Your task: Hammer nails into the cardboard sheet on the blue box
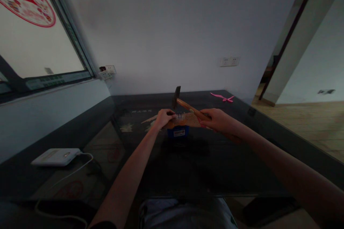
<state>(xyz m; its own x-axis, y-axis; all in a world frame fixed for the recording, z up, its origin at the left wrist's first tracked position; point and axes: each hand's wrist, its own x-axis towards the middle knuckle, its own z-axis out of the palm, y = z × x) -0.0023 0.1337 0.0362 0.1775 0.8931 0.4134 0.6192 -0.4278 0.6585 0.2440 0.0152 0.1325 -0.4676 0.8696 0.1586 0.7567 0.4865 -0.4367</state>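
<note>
My right hand (216,119) is closed round the wooden handle of a hammer (185,104), whose dark head (176,96) is raised above the table. A brown cork-like board (188,119) rests on a small blue box (177,131). My left hand (164,117) is pinched at the board's left end, holding a small thing I cannot make out. Both hands are over the middle of the dark glass table (188,164).
A white device (56,156) with a white cable (67,177) lies on the table's left side. A pink ribbon (223,97) sits at the far right corner. Wall sockets (229,61) are on the back wall. A window is at left, a doorway at right.
</note>
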